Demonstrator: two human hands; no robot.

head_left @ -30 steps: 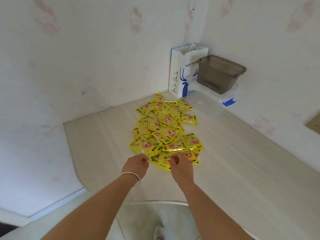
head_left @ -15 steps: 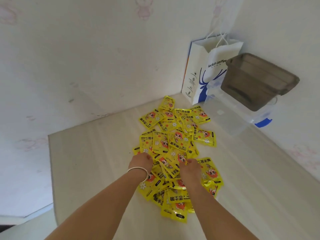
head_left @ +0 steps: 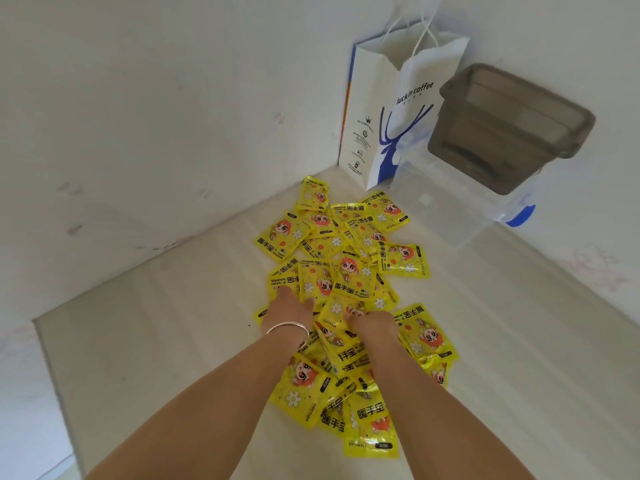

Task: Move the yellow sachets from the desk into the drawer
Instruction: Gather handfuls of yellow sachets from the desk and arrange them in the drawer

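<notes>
A loose pile of several yellow sachets (head_left: 349, 275) with a red cartoon print lies spread over the pale wooden desk (head_left: 166, 341), from the wall corner toward me. My left hand (head_left: 289, 308), a silver bangle on its wrist, rests palm down on the pile's left side with fingers pressed onto the sachets. My right hand (head_left: 372, 323) lies beside it on the pile's middle, its fingertips curled into the sachets. Whether either hand grips a sachet is hidden under the palms. No drawer is in view.
A white and blue paper bag (head_left: 391, 109) stands in the far corner. Beside it a dark translucent plastic box (head_left: 512, 129) sits on a clear plastic box (head_left: 457, 209) with a blue latch. Walls close the desk at left and right.
Both hands have moved forward from the pile's near edge onto its middle, and the view has come closer to the desk. The sachets beneath the hands have shifted slightly.
</notes>
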